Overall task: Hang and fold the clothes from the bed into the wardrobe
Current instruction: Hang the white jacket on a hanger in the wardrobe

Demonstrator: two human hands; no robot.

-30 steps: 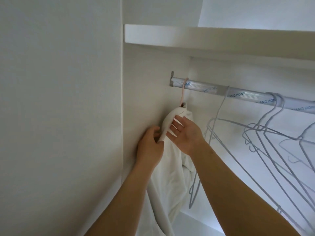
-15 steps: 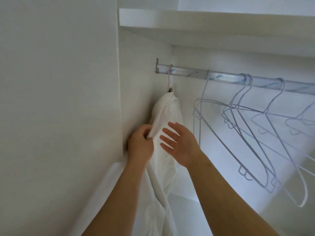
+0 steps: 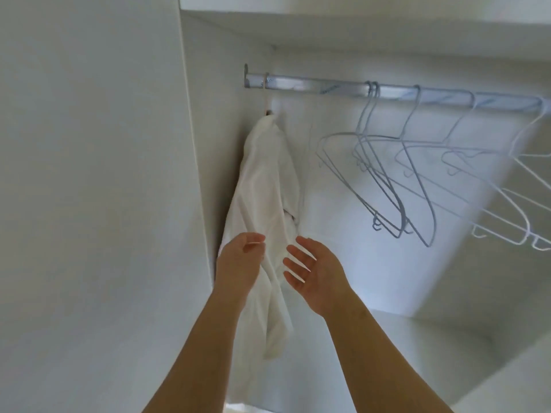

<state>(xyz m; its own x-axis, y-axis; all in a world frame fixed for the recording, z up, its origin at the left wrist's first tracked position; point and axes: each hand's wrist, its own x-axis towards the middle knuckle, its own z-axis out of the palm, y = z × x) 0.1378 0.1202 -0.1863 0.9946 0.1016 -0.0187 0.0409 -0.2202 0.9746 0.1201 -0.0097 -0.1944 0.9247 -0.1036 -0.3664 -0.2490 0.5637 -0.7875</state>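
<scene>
In the wardrobe (image 3: 208, 129), white garment (image 3: 262, 180) on the rail (image 3: 313, 85) near bare hangers (image 3: 399, 208); left hand (image 3: 240, 260) and right hand (image 3: 316, 272) slack, empty

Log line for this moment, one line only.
white garment: on pink hanger, rail left end | left hand: open, by garment | right hand: open, empty | empty hangers: further right

garment (image 3: 262, 180) hangs at rail's (image 3: 313, 86) left end | hangers (image 3: 417, 162) on rail, right of garment

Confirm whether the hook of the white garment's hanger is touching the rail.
Touching. The head view shows the hook looped over the rail near its left end, the white garment hanging below.
</scene>
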